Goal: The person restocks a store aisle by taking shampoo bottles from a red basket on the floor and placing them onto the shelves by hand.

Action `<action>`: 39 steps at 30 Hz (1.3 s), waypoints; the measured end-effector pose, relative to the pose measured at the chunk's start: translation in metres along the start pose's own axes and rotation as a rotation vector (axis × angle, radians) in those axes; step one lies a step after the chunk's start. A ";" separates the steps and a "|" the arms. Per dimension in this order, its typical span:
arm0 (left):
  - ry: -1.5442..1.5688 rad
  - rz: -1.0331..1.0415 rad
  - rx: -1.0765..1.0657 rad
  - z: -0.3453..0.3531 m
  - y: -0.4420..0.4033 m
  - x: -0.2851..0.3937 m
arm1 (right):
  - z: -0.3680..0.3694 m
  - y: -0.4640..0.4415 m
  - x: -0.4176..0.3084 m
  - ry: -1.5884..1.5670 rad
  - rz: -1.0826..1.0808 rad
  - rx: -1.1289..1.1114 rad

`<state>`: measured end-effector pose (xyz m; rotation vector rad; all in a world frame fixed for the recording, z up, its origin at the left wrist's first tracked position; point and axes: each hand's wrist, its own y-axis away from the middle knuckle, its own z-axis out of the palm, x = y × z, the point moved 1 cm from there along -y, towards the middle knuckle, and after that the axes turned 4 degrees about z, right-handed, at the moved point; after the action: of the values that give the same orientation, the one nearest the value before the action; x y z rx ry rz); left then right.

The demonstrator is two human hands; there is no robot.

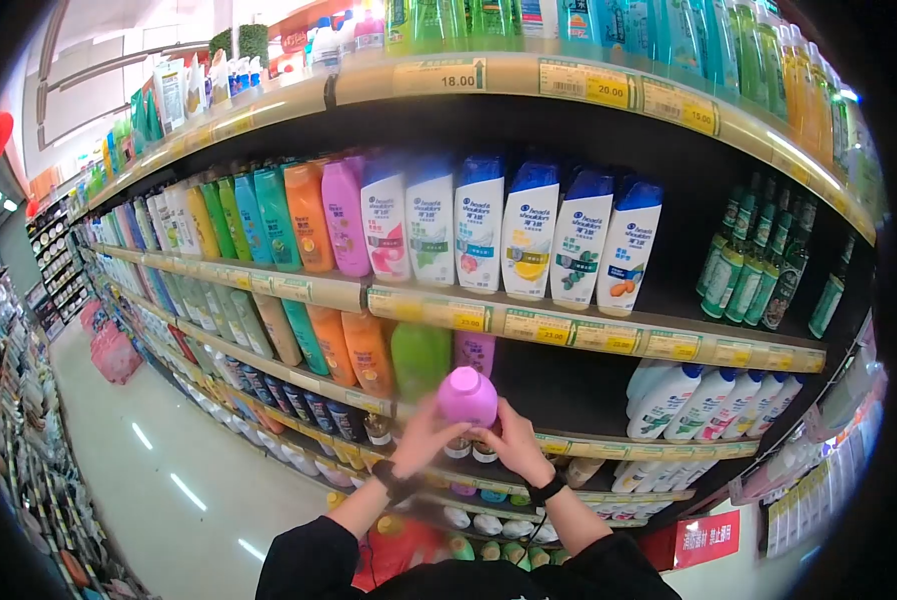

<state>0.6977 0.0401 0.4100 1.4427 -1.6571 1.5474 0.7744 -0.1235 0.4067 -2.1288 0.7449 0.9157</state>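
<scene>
A pink-purple shampoo bottle (468, 398) is held between my two hands in front of the shelves, its cap toward me. My left hand (427, 441) grips it from the left, and my right hand (510, 440) has its fingers around the right side. Dark bands circle both wrists. Just behind, on the shelf, stand a blurred green bottle (421, 362) and another purple bottle (476, 352), partly hidden by the held one. Left of these is an orange bottle (368, 352).
Above runs a row of white-and-blue shampoo bottles (480, 225). Dark green glass bottles (752, 262) stand to the right. A price-tag rail (589, 334) edges the shelf. Below right is a red sign (707, 540); the aisle floor (159, 450) stretches left.
</scene>
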 end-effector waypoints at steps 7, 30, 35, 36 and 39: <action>0.004 0.021 0.094 0.019 -0.021 -0.024 | 0.015 -0.028 0.033 0.005 -0.026 0.179; 0.280 -0.014 -0.089 0.020 -0.041 -0.080 | 0.032 -0.038 0.060 0.183 -0.041 0.210; 0.380 -0.067 -0.095 0.020 -0.034 -0.063 | 0.036 -0.037 0.065 0.079 -0.013 0.224; 0.414 -0.053 -0.102 0.020 -0.033 -0.061 | 0.039 -0.038 0.069 0.084 -0.012 0.226; 0.480 -0.064 -0.101 0.020 -0.032 -0.060 | 0.045 -0.043 0.078 0.167 -0.091 0.328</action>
<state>0.7533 0.0501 0.3671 0.9630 -1.3640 1.5923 0.8336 -0.0808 0.3386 -1.9428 0.8132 0.5305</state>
